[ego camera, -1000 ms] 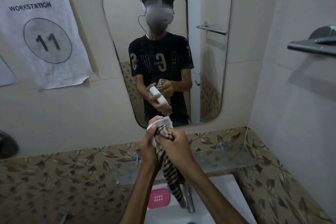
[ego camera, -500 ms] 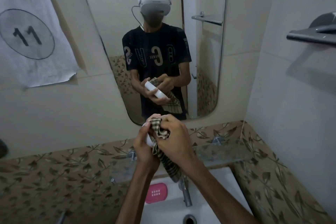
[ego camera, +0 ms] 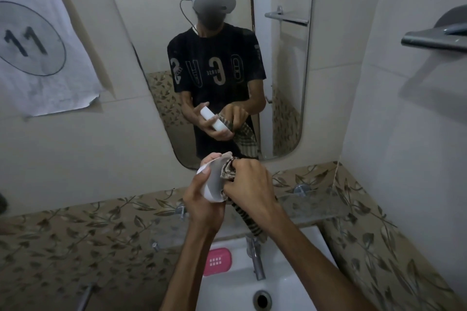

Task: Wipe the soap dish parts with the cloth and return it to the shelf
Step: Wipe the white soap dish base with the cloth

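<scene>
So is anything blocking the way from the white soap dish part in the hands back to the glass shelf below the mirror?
Nothing visible does. The left hand holds the white soap dish part just above the glass shelf, whose visible stretch looks bare.

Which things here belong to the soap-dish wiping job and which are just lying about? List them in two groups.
Part of the job:
- white soap dish part, held in the left hand
- checked cloth, gripped by the right hand
- pink soap dish part on the sink
- glass shelf

Just there:
- tap
- sink
- mirror
- paper sign
- wall rail
</scene>
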The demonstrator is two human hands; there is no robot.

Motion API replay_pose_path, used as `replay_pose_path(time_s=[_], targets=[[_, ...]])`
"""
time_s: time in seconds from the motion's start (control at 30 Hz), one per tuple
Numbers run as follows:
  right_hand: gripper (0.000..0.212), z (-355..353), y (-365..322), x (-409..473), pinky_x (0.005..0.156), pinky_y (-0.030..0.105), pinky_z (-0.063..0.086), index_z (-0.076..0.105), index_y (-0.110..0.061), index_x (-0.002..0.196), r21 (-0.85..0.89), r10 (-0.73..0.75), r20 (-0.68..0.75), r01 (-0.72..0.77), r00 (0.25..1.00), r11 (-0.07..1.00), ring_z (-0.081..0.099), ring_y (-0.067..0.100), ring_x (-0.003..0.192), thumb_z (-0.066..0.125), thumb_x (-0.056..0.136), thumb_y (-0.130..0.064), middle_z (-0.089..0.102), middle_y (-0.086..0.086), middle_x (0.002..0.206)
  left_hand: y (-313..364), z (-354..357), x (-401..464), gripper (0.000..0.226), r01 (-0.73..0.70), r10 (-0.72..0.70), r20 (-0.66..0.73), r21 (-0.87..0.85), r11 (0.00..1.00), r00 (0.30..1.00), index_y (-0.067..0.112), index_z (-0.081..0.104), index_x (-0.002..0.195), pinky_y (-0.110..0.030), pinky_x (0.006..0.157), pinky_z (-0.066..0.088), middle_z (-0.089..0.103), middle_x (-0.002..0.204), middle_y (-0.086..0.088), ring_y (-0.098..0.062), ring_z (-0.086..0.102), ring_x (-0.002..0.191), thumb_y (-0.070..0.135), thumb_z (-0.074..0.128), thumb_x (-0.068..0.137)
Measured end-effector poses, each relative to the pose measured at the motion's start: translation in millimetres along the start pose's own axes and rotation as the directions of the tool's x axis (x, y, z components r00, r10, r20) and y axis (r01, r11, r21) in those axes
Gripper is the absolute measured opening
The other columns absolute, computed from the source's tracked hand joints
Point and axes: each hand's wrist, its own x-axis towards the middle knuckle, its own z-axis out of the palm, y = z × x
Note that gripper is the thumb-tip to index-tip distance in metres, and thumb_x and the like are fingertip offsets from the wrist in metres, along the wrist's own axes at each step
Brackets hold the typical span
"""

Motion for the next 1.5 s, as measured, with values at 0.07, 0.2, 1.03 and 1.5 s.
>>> replay_pose_path(time_s=[0.07,0.2,1.03,1.5], targets=[[0.012,0,-1,0,0.065,0.031,0.040,0.060,-0.019,0.088,-0.025,0.031,0.050,-0.029,0.998,0.999,0.060,0.022,0.076,0.068,0.089,-0.028,0.059,0.000,0.082,-5,0,0,0.047,-0.012,0.012,0.001,0.007,1.000,1.000,0.009,0.071,0.116,-0.028,0.079,0.060,0.074,0.114,-0.015,-0.024,0.073,0.101,0.035,0.076,0.077],[0.019,4,2,0,0.060,0.025,0.040,0.065,-0.020,0.088,0.037,0.026,0.137,-0.032,0.990,0.999,0.059,0.013,0.070,0.069,0.089,-0.038,0.059,-0.004,0.077,-14,-1,2,0.039,-0.035,0.037,-0.101,0.029,0.999,0.994,0.007,0.068,0.117,-0.033,0.084,0.059,0.073,0.112,-0.019,-0.028,0.070,0.100,0.029,0.059,0.086],[0.028,52,54,-8,0.077,0.040,0.060,0.079,-0.007,0.110,0.372,-0.316,-0.396,0.465,0.862,0.803,0.074,0.020,0.092,0.067,0.100,-0.030,0.077,0.006,0.103,-16,12,2,0.060,0.199,-0.419,-0.382,-0.497,0.844,0.824,0.003,0.063,0.119,-0.047,0.111,0.047,0.070,0.095,-0.019,-0.034,0.065,0.098,0.056,0.048,0.094],[0.025,25,70,33,0.051,0.032,0.045,0.062,-0.017,0.075,0.411,-0.350,-0.292,0.447,0.890,0.794,0.055,0.012,0.056,0.073,0.094,-0.025,0.059,-0.007,0.065,19,-11,-2,0.040,-0.153,0.046,0.147,0.893,0.424,0.988,0.028,0.062,0.113,-0.017,0.077,0.054,0.067,0.114,0.011,-0.004,0.065,0.105,0.026,0.078,0.077]])
